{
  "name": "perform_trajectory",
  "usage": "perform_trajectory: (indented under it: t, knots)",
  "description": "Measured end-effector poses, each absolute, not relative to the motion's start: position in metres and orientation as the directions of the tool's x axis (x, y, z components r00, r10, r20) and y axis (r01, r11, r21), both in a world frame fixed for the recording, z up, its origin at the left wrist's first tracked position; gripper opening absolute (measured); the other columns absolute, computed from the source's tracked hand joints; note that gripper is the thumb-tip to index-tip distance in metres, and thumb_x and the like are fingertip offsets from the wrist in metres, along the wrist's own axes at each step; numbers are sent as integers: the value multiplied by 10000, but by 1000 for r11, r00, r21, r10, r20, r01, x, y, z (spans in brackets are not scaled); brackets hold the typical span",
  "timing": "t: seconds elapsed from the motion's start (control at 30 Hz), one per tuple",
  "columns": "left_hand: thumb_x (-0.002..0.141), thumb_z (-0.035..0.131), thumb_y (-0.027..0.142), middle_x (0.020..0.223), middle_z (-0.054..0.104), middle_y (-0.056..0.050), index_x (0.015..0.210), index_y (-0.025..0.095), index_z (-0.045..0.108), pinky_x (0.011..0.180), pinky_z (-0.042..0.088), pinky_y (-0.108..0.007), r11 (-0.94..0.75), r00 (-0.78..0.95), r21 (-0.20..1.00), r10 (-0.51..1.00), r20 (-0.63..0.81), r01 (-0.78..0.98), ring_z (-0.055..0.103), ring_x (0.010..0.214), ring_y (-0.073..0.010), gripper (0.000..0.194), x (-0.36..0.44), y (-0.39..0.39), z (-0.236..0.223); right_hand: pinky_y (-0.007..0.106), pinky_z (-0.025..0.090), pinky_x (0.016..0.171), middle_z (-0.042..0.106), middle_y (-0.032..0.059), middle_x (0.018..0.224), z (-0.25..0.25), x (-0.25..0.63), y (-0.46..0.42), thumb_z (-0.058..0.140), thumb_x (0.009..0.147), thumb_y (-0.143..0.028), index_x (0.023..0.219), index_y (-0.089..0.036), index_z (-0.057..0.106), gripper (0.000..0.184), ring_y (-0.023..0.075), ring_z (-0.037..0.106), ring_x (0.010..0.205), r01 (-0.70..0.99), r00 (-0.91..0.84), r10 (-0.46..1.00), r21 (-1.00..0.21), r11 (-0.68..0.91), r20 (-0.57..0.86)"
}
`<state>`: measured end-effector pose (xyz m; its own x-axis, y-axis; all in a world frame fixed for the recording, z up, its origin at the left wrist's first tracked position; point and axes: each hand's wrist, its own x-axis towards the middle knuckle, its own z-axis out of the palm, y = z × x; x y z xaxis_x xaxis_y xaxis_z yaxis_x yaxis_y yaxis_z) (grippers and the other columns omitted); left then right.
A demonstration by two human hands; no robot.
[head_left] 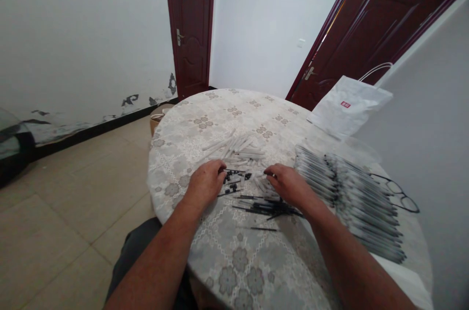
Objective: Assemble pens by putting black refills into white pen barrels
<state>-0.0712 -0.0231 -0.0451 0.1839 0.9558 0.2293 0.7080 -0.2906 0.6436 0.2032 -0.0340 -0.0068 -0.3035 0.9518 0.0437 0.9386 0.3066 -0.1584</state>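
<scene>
My left hand (207, 180) is over the table with its fingers curled in. Its fingertips are at the edge of a scatter of small black pen parts (230, 187); what they pinch, if anything, is too small to make out. Across from it, my right hand (287, 182) has thumb and forefinger drawn close together beside short translucent pieces (261, 184), and any held part is hidden. Beyond both hands lies a loose heap of white pen barrels (236, 146). Thin dark pen refills (269, 206) lie in a pile under my right wrist.
Rows of pens (366, 202) with pale barrels and dark tips are stacked at the right. Eyeglasses (397, 192) lie past them. A white bag (348, 105) stands at the table's far right. A patterned cloth covers the round table (240, 271).
</scene>
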Motion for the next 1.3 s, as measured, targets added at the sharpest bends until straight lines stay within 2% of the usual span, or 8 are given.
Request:
perform_trajectory:
  t: [0.13, 0.23, 0.4, 0.5, 0.6, 0.77, 1.03, 1.3]
  knots:
    - [901, 552, 219, 1064, 688, -139, 1058, 165, 695, 939, 445, -400, -296, 130, 617, 945, 299, 729, 621, 1020, -284, 219, -73, -23, -45, 280, 444, 931, 711, 85, 1119, -6, 183, -21, 505, 969, -227, 1157, -197, 702, 273, 201, 641, 1049, 939, -313, 947, -125, 321, 76]
    - [918, 536, 218, 1133, 676, -141, 1105, 164, 690, 1011, 427, -404, -300, 108, 578, 933, 344, 759, 600, 1094, -283, 248, -75, -23, -45, 296, 429, 974, 687, 101, 1153, -4, 165, -7, 490, 973, -205, 1216, -196, 676, 307, 218, 600, 1095, 936, -331, 929, -69, 346, 166]
    - [928, 535, 206, 1165, 677, -117, 1166, 172, 683, 1035, 424, -394, -307, 134, 505, 927, 350, 807, 589, 1121, -271, 283, -75, -24, -47, 328, 396, 1048, 604, 118, 1329, -6, 147, 34, 421, 945, -107, 1357, -192, 593, 454, 242, 525, 1209, 930, -353, 895, -1, 367, 273]
    - [928, 543, 205, 1159, 682, -109, 1163, 172, 681, 1035, 425, -389, -311, 134, 497, 924, 358, 810, 595, 1110, -260, 275, -75, -24, -48, 353, 384, 1068, 500, 136, 1464, -16, 150, 62, 451, 869, -49, 1481, -179, 469, 626, 259, 489, 1282, 956, -288, 930, 5, 295, 230]
    - [926, 547, 208, 1158, 684, -115, 1160, 170, 681, 1030, 430, -391, -305, 136, 500, 928, 347, 810, 598, 1117, -261, 272, -75, -24, -49, 352, 393, 1059, 464, 129, 1501, -28, 153, 79, 480, 823, -36, 1512, -207, 427, 712, 252, 500, 1286, 942, -332, 934, -4, 335, 129]
    - [921, 558, 232, 1154, 684, -124, 1181, 174, 677, 1013, 435, -408, -282, 128, 492, 938, 323, 823, 596, 1118, -285, 293, -76, -25, -50, 292, 411, 1026, 582, 130, 1341, -39, 152, 75, 450, 887, -69, 1420, -186, 541, 553, 216, 568, 1187, 921, -384, 917, -21, 388, 110]
    - [924, 553, 258, 1134, 683, -135, 1173, 178, 687, 1005, 431, -411, -260, 120, 487, 947, 299, 834, 598, 1109, -293, 295, -76, -24, -51, 270, 427, 972, 608, 113, 1177, -39, 153, 44, 496, 957, -170, 1321, -184, 599, 378, 202, 596, 1084, 915, -373, 910, -91, 393, 180]
    - [913, 564, 237, 1122, 686, -139, 1147, 179, 692, 995, 443, -414, -282, 125, 479, 935, 333, 832, 610, 1090, -289, 273, -75, -24, -52, 250, 445, 874, 618, 70, 1097, -36, 149, 23, 531, 966, -229, 1216, -238, 631, 269, 185, 620, 991, 905, -395, 897, -83, 417, 200]
